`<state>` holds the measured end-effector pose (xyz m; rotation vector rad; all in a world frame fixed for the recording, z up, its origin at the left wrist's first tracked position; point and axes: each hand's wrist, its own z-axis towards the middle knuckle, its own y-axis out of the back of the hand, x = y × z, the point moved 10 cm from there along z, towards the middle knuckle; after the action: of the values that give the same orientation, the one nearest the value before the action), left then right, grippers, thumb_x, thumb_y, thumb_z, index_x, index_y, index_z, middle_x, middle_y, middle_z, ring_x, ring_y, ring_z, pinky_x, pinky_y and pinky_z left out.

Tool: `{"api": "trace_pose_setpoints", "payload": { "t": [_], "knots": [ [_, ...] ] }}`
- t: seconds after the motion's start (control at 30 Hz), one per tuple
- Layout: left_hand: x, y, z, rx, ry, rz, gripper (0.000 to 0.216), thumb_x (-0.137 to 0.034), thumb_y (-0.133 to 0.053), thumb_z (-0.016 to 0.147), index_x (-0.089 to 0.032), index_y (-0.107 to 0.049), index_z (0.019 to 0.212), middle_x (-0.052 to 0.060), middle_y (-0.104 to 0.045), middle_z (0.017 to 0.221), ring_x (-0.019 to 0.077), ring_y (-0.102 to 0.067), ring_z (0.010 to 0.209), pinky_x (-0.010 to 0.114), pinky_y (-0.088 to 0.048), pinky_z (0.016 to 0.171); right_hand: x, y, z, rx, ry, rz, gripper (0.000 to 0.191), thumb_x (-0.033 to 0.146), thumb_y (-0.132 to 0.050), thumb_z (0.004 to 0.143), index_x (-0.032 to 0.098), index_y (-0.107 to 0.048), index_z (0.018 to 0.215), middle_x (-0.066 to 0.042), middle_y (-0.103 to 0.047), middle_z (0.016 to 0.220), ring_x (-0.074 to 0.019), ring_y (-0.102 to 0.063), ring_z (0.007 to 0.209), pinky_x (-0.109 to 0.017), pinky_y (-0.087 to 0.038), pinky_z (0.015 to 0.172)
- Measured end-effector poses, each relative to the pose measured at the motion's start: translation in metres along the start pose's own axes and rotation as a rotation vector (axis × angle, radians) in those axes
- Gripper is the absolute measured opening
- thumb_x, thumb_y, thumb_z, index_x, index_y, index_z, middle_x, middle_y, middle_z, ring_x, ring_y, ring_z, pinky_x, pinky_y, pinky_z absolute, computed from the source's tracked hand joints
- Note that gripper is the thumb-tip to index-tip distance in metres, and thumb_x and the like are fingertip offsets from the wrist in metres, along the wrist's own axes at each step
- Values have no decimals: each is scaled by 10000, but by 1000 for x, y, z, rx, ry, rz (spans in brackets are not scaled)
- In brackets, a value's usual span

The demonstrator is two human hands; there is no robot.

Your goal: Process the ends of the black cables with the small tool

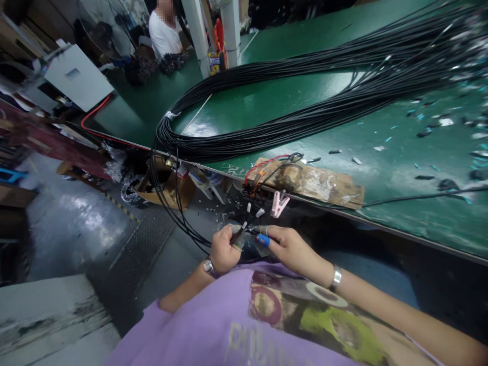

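Just in front of the purple shirt, my left hand (224, 250) is closed round black cables (177, 218) that hang from the bench edge in a loop. White-tipped cable ends stick up past its thumb. Beside it, my right hand (285, 246), with blue tape (263, 240) on one finger, pinches a dark cable end close to the left thumb. Its fingertips are partly hidden and blurred. Covers that look greyish and thin sit on fingertips of both hands. On the green bench (179, 175) lies a long bundle of black cables (244, 140), tied with a white band (171, 115).
A stained wooden block (324, 185) sits at the bench edge, with a pink clip (279, 204) and red and black wires beside it. Cable scraps (423, 133) litter the right. Below stands a cardboard box (183, 190). A person in white (164, 34) is behind the bench.
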<state>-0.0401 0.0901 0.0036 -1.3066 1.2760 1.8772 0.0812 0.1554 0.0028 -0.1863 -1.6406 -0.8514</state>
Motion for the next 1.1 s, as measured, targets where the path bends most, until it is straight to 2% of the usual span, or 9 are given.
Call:
{"api": "trace_pose_setpoints", "payload": {
  "t": [0.23,0.4,0.53,0.67,0.9,1.0,1.1],
  "knots": [
    [10,-6,6,124,195,-288,388,-497,-700,670,-156,-526,606,-47,-467,475,60,-385,450,193,-333,474,14,-3,6,57,41,27,361,441,-457,885,187,-653,718,-34,-641,681,-159,-564,629,-275,-477,616],
    [25,-18,-1,198,442,-525,513,-610,-712,582,-158,-467,580,-74,-397,396,14,-240,321,183,-157,349,32,-3,10,61,124,-2,432,499,-389,900,201,-570,646,-34,-583,619,-157,-533,582,-274,-439,551],
    [28,-32,-8,302,572,-761,481,-513,-782,524,-161,-471,625,-100,-356,356,0,-176,278,175,-74,330,38,-4,10,52,162,-18,443,510,-366,907,209,-556,643,-40,-570,623,-160,-531,586,-283,-439,554],
    [28,-45,-15,411,672,-927,424,-375,-795,549,-167,-437,645,-102,-367,362,-5,-166,266,168,-55,332,42,-2,9,40,197,-32,454,514,-349,915,210,-573,663,-47,-576,641,-160,-532,597,-289,-454,579],
    [27,-56,-22,517,740,-1075,333,-265,-725,600,-170,-407,624,-97,-349,379,2,-162,264,177,-46,338,41,-1,9,21,231,-30,454,505,-348,920,198,-601,700,-50,-585,649,-156,-537,599,-286,-461,590],
    [27,-55,-21,491,735,-1057,322,-277,-711,628,-174,-406,639,-100,-348,379,6,-159,265,179,-49,341,32,-2,10,22,177,40,398,492,-404,901,191,-641,793,-58,-638,720,-166,-574,663,-294,-486,642],
    [27,-49,-18,396,680,-976,352,-323,-743,613,-173,-430,673,-105,-366,378,3,-164,269,179,-56,338,17,-4,10,2,59,200,364,513,-490,847,184,-641,880,-52,-672,801,-178,-601,740,-307,-510,690]
  ]
}}
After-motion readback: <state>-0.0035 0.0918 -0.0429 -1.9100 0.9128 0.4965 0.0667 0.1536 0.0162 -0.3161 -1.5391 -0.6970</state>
